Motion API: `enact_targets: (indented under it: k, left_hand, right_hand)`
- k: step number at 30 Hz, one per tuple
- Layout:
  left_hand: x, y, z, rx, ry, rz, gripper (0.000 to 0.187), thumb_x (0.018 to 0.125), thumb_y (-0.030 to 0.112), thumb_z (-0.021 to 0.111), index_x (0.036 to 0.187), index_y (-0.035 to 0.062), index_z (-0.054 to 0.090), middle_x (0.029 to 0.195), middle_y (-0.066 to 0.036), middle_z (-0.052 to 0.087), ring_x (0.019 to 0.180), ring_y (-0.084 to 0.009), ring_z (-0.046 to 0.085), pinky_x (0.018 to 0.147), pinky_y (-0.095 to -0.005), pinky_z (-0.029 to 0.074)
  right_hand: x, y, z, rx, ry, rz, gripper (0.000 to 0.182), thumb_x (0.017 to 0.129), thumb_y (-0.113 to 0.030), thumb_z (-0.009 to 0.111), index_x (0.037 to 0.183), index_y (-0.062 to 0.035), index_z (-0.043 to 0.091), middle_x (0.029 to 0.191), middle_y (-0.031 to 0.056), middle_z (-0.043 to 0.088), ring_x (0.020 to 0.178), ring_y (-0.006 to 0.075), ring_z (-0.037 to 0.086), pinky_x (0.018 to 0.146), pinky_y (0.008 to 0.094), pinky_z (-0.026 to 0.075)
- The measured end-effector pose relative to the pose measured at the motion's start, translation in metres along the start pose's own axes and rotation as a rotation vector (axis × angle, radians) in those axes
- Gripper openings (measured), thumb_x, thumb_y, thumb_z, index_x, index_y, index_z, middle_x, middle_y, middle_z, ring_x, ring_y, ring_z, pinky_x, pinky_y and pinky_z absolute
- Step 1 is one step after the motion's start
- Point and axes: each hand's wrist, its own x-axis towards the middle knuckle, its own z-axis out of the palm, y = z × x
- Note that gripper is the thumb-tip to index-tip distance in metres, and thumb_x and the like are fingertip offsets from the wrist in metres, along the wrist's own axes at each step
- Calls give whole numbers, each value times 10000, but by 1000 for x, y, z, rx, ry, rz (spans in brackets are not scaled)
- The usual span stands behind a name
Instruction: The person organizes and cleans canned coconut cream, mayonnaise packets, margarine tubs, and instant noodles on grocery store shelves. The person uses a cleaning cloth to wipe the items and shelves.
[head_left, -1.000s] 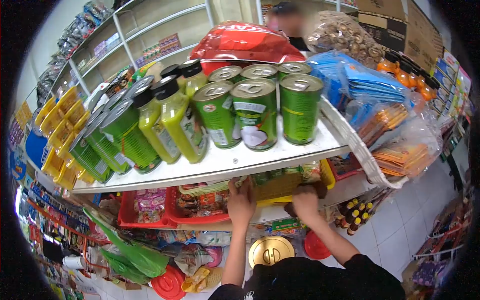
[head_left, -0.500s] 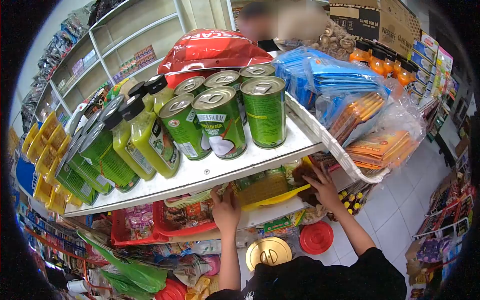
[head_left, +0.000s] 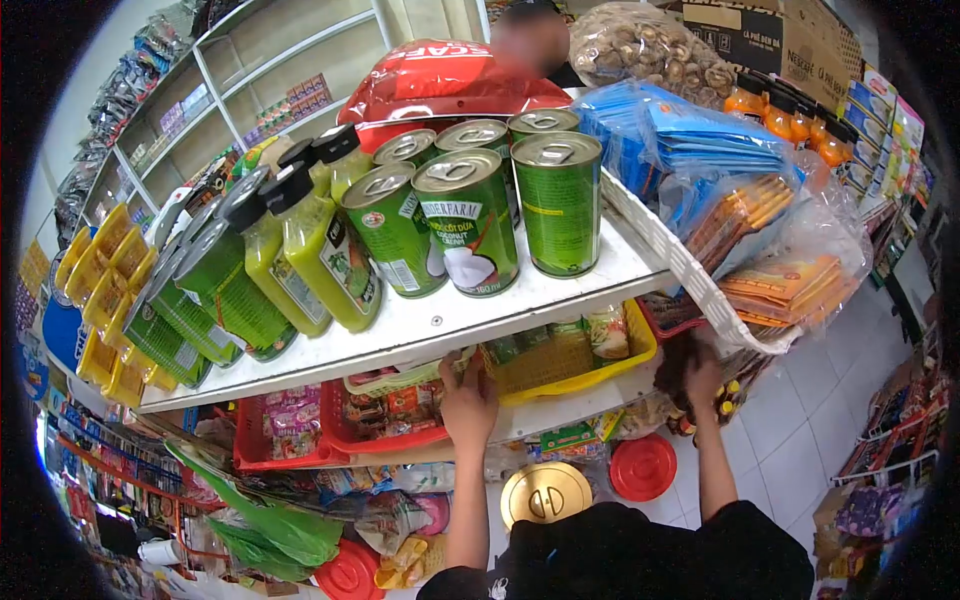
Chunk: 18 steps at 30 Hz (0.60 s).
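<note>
My left hand [head_left: 470, 402] reaches up to the lower shelf, fingers stretched and a little apart at the end of a pale green basket [head_left: 405, 376]. It is between a red basket [head_left: 388, 441] of small packets and a yellow basket [head_left: 575, 381] holding packs. Farther right, my right hand [head_left: 704, 382] is blurred around a dark brown, cloth-like thing [head_left: 676, 366], beyond the yellow basket's right end. Its fingers are partly hidden. Above both hands, green coconut cream cans [head_left: 466, 225] and bottles of green sauce [head_left: 333, 262] stand on the white upper shelf [head_left: 440, 312].
A white plastic rack [head_left: 690, 285] borders the upper shelf beside bagged blue packets [head_left: 715, 140] and orange packets [head_left: 785, 290]. Below are a gold lid [head_left: 546, 497], a red lid [head_left: 643, 467] and bottles [head_left: 728, 400]. Another person [head_left: 532, 42] is behind the red bag [head_left: 440, 85].
My right hand has moved right with the brown thing, away from the yellow basket. My left hand stays by the pale basket. The view has shifted slightly; the other person appears lower.
</note>
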Motion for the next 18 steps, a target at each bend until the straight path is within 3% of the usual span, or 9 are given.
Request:
enact_targets:
  k: [1,2,4,6,10,12,15,18]
  left_hand:
    - [-1,-3,2,5,15,16,311,743,134,529,1052,120,554,1147,-110,413,700,-318,577,537,-403,472]
    - [0,-4,3,11,35,36,308,742,133,529,1049,116,554,1145,-108,414,688,-316,576,532,-401,471]
    - [3,-2,2,-17,46,23,289,738,129,533,1025,106,560,1140,-107,414,686,-315,575,525,-400,468]
    - [2,2,0,-37,39,16,269,735,124,536,1001,98,566,1135,-107,414,680,-316,574,520,-401,466]
    - [2,2,2,-53,42,19,215,736,113,539,946,87,578,1132,-115,421,642,-320,574,506,-405,458]
    - [2,1,1,-39,61,30,210,737,114,541,942,88,580,1131,-119,426,634,-322,574,506,-406,457]
    - [3,3,-1,-53,80,34,201,734,116,550,929,86,584,1128,-125,434,639,-324,576,509,-407,459]
    - [3,1,0,-59,73,25,192,738,122,554,923,84,588,1127,-125,437,655,-325,580,520,-405,464]
  right_hand:
    - [-8,-3,9,-82,16,-97,347,717,-175,589,999,19,534,996,194,555,957,366,499,824,428,377]
    - [-22,-25,14,-160,151,-332,370,715,-209,595,1002,15,533,1011,191,545,976,365,482,838,438,362]
    - [-33,-42,28,-59,3,-304,443,696,-274,619,1026,3,520,1022,184,526,966,358,465,848,434,348]
    - [-43,-56,20,-152,-237,-316,492,743,-341,566,1114,-29,485,1182,185,449,1066,377,424,931,449,318]
    - [-7,-4,16,-214,-220,-405,433,716,-245,601,1048,9,493,1078,194,485,977,348,456,813,435,378]
    - [15,17,-3,-279,-164,-295,421,712,-211,602,1049,15,489,1066,199,498,972,351,469,809,431,392]
    - [35,52,4,74,127,-188,424,703,-199,608,1048,19,491,1064,200,504,968,351,477,814,426,398]
    - [25,42,34,-309,170,-33,453,687,-206,627,1059,14,491,1083,201,499,988,341,476,832,421,394]
